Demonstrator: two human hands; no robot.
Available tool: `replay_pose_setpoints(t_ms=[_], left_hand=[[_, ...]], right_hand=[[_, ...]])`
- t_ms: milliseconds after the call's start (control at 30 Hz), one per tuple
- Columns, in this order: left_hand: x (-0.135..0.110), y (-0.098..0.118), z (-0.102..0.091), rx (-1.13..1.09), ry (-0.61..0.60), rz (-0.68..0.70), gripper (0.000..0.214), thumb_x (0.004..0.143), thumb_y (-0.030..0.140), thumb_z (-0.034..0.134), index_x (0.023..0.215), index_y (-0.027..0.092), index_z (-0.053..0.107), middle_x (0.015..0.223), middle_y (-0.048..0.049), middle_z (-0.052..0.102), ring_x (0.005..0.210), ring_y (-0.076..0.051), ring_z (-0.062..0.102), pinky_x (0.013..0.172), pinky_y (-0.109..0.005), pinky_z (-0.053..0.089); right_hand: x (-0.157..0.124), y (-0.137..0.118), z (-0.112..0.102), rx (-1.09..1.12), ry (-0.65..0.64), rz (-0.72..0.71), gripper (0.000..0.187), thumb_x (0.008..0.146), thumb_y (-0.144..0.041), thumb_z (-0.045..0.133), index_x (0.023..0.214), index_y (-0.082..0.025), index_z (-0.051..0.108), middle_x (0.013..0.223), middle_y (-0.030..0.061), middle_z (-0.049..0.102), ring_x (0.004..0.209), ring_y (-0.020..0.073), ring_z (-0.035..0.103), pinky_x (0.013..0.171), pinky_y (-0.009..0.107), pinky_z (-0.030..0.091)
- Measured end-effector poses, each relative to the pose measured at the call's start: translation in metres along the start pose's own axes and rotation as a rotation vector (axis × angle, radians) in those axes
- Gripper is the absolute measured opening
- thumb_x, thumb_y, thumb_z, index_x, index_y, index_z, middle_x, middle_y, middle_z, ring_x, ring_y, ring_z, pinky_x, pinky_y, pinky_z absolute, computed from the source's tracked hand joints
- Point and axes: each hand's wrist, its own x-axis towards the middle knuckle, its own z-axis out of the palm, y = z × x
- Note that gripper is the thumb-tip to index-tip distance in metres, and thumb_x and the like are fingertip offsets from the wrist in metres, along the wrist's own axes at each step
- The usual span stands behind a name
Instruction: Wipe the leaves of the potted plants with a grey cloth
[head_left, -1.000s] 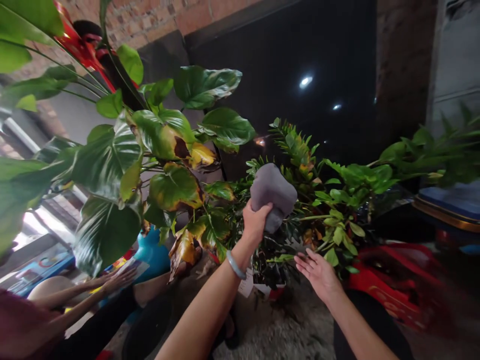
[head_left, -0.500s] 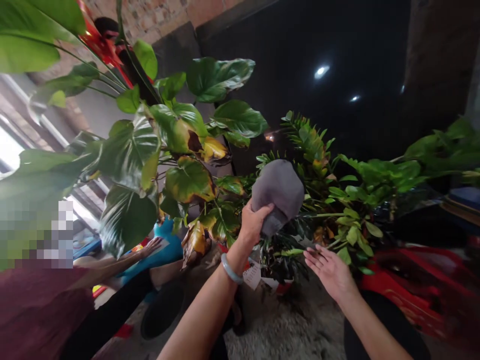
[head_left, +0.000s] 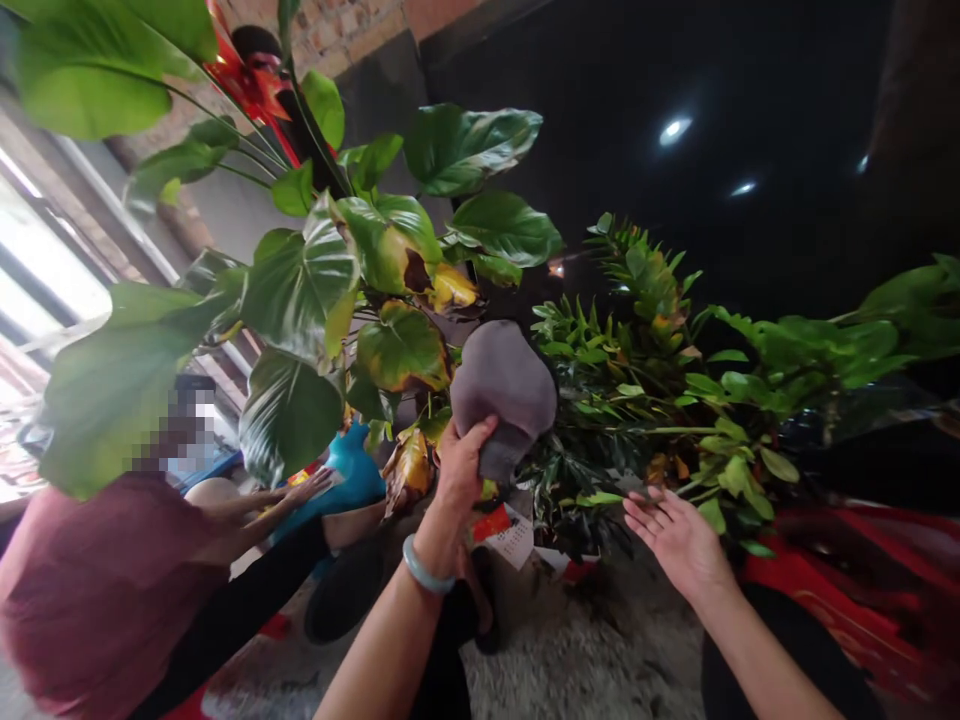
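Observation:
My left hand (head_left: 459, 468) is closed on a soft grey cap (head_left: 504, 378), its thumb pressed over the lower edge. The cap is held up in front of the potted plants and hides some of their leaves. Lower and to the right, my right hand (head_left: 681, 540) is open, palm turned upward, fingers stretched out and holding nothing. Its fingertips are close to a narrow green leaf (head_left: 600, 498); whether they touch it I cannot tell. A pale bangle (head_left: 427, 566) circles my left wrist.
Large-leaved plants (head_left: 292, 290) rise at the left, some leaves yellowed. Bushy greenery (head_left: 795, 360) spreads at the right beside a red object (head_left: 847, 570). A seated person (head_left: 112, 580) in a dark red top is at the left. A printed paper (head_left: 514, 538) lies low behind my hands.
My left hand has moved left with the cap, now more in front of the yellowed leaves. My right hand stays open near the leaves. The view has shifted left, showing more of the seated person.

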Motion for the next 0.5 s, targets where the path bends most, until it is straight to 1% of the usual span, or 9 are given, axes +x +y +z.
replay_pose_setpoints(t_ms=[33, 67, 167, 233, 267, 333, 367, 433, 500], left_hand=[[-0.001, -0.008, -0.001, 0.007, 0.03, -0.025, 0.044, 0.043, 0.031, 0.081, 0.081, 0.015, 0.066, 0.072, -0.0022, 0.069, 0.064, -0.017, 0.062, 0.065, -0.029, 0.048], [-0.007, -0.019, -0.004, 0.038, 0.037, -0.083, 0.041, 0.042, 0.03, 0.08, 0.079, 0.015, 0.066, 0.07, -0.0021, 0.068, 0.062, -0.017, 0.061, 0.063, -0.029, 0.048], [-0.041, -0.052, -0.023, 0.197, -0.043, -0.339, 0.028, 0.042, 0.023, 0.076, 0.067, 0.015, 0.067, 0.058, -0.001, 0.065, 0.053, -0.015, 0.055, 0.053, -0.028, 0.043], [-0.062, -0.06, -0.036, 0.222, -0.136, -0.446, 0.025, 0.041, 0.018, 0.072, 0.066, 0.014, 0.069, 0.056, 0.0001, 0.064, 0.053, -0.015, 0.055, 0.052, -0.026, 0.042], [-0.068, -0.057, -0.041, 0.215, -0.175, -0.458, 0.026, 0.041, 0.017, 0.07, 0.066, 0.014, 0.07, 0.056, 0.0004, 0.064, 0.053, -0.015, 0.055, 0.051, -0.026, 0.042], [-0.067, -0.04, -0.044, 0.166, -0.2, -0.39, 0.031, 0.04, 0.016, 0.07, 0.071, 0.014, 0.071, 0.058, -0.0001, 0.066, 0.054, -0.016, 0.057, 0.051, -0.026, 0.043], [-0.059, -0.029, -0.042, 0.13, -0.174, -0.325, 0.033, 0.041, 0.017, 0.071, 0.074, 0.014, 0.071, 0.06, -0.0006, 0.067, 0.055, -0.017, 0.058, 0.052, -0.026, 0.045], [-0.035, -0.008, -0.036, 0.045, -0.054, -0.171, 0.037, 0.043, 0.021, 0.075, 0.079, 0.015, 0.069, 0.066, -0.0018, 0.069, 0.058, -0.018, 0.061, 0.056, -0.028, 0.048], [-0.009, 0.002, -0.032, -0.024, 0.098, -0.041, 0.038, 0.046, 0.024, 0.077, 0.083, 0.016, 0.066, 0.072, -0.0027, 0.07, 0.063, -0.018, 0.063, 0.062, -0.03, 0.051]], right_hand=[[-0.001, 0.0, 0.001, 0.0, 0.004, 0.005, 0.014, 0.067, -0.026, 0.067, 0.079, -0.022, 0.06, 0.076, 0.0033, 0.072, 0.073, 0.0219, 0.071, 0.071, 0.037, 0.057], [-0.001, 0.001, 0.001, 0.002, 0.011, 0.013, 0.013, 0.068, -0.026, 0.066, 0.079, -0.022, 0.06, 0.076, 0.0033, 0.072, 0.072, 0.0217, 0.071, 0.07, 0.036, 0.057], [-0.003, 0.001, 0.002, 0.011, 0.04, 0.021, 0.011, 0.068, -0.023, 0.063, 0.079, -0.022, 0.06, 0.073, 0.0035, 0.072, 0.069, 0.0212, 0.071, 0.064, 0.034, 0.057], [-0.004, 0.0, 0.001, -0.001, 0.053, 0.02, 0.012, 0.067, -0.021, 0.062, 0.079, -0.022, 0.061, 0.072, 0.0038, 0.073, 0.066, 0.021, 0.071, 0.061, 0.033, 0.057], [-0.004, -0.001, 0.0, -0.013, 0.054, 0.024, 0.013, 0.066, -0.02, 0.062, 0.079, -0.022, 0.061, 0.072, 0.0041, 0.073, 0.066, 0.0211, 0.071, 0.061, 0.033, 0.057], [-0.004, -0.003, -0.001, -0.034, 0.056, 0.04, 0.013, 0.066, -0.019, 0.061, 0.078, -0.022, 0.061, 0.072, 0.0048, 0.073, 0.066, 0.0213, 0.07, 0.061, 0.034, 0.058], [-0.004, -0.004, -0.001, -0.042, 0.059, 0.045, 0.012, 0.066, -0.018, 0.061, 0.078, -0.021, 0.061, 0.072, 0.0051, 0.073, 0.066, 0.0212, 0.07, 0.062, 0.034, 0.058], [-0.004, -0.005, -0.001, -0.053, 0.07, 0.042, 0.011, 0.066, -0.017, 0.059, 0.077, -0.021, 0.061, 0.072, 0.0055, 0.072, 0.066, 0.0207, 0.07, 0.062, 0.033, 0.058], [-0.005, -0.005, 0.0, -0.06, 0.077, 0.029, 0.01, 0.068, -0.017, 0.058, 0.076, -0.022, 0.061, 0.071, 0.0055, 0.072, 0.065, 0.0199, 0.07, 0.061, 0.032, 0.059]])
